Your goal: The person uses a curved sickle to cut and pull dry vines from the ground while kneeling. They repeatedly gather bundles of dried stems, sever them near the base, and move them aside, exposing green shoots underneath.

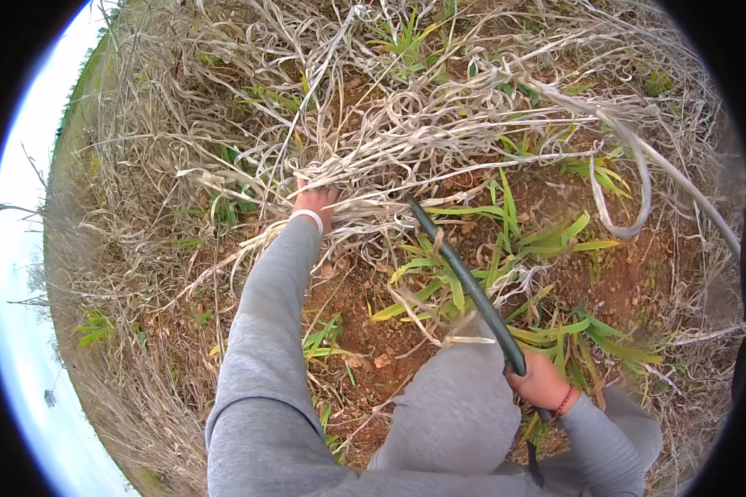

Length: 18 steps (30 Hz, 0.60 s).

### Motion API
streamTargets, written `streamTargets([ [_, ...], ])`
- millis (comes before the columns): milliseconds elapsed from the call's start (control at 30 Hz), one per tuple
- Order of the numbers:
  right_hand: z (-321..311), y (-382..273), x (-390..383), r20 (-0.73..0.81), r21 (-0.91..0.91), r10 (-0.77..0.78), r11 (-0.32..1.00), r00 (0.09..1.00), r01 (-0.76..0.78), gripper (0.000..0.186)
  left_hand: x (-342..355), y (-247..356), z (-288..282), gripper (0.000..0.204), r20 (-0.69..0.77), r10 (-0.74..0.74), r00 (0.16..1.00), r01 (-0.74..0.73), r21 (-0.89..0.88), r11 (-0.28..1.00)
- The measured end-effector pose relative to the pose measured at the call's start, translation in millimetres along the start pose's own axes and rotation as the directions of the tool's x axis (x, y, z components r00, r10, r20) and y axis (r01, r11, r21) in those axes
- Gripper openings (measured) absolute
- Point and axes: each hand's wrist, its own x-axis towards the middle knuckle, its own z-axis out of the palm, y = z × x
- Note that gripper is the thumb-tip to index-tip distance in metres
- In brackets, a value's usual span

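Note:
My left hand (315, 203), with a white band at the wrist, grips a bundle of dry, pale grass stalks (381, 149); some fingertips are hidden among them. At the lower right my right hand (539, 381), with a red beaded bracelet, is closed around a long, slightly curved dark green tool handle (466, 279). The tool slants up and left into the dry stalks, where its far end is hidden or too small to make out. Green leafy shoots (506, 232) grow from the reddish soil (622, 273) beside and beneath it.
My grey-clad knee (439, 414) is bent below the tool, close to the ground. Tangled dry grass (166, 141) and long leaning stalks (638, 149) surround my hands, with more shoots (406, 41) at the top. A grassy horizon and pale sky (21, 290) show along the left rim.

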Motion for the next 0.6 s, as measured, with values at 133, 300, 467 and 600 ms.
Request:
streamTargets([
  [133, 0, 7, -16, 0.053, 0.059, 0.018, 0.998, 0.998, -0.021, 0.005, 15, -11, 3, 0.079, -0.095, 0.108, 0.990, -0.106, 0.025, 0.994],
  [300, 14, 5, -14, -0.030, 0.105, -0.052, 0.993, 0.998, 0.055, 0.014, 54, -18, -3, 0.079, 0.061, 0.228, 0.972, -0.233, 0.084, 0.969],
  [467, 28, 12, -15, -0.075, 0.165, -0.100, 0.980, 0.992, 0.112, 0.021, 65, -18, -7, 0.075, 0.108, 0.263, 0.959, -0.277, 0.143, 0.950],
  [600, 29, 12, -16, -0.062, 0.167, -0.074, 0.983, 0.995, 0.083, 0.025, 66, -18, -13, 0.078, 0.127, 0.280, 0.952, -0.294, 0.118, 0.948],
])
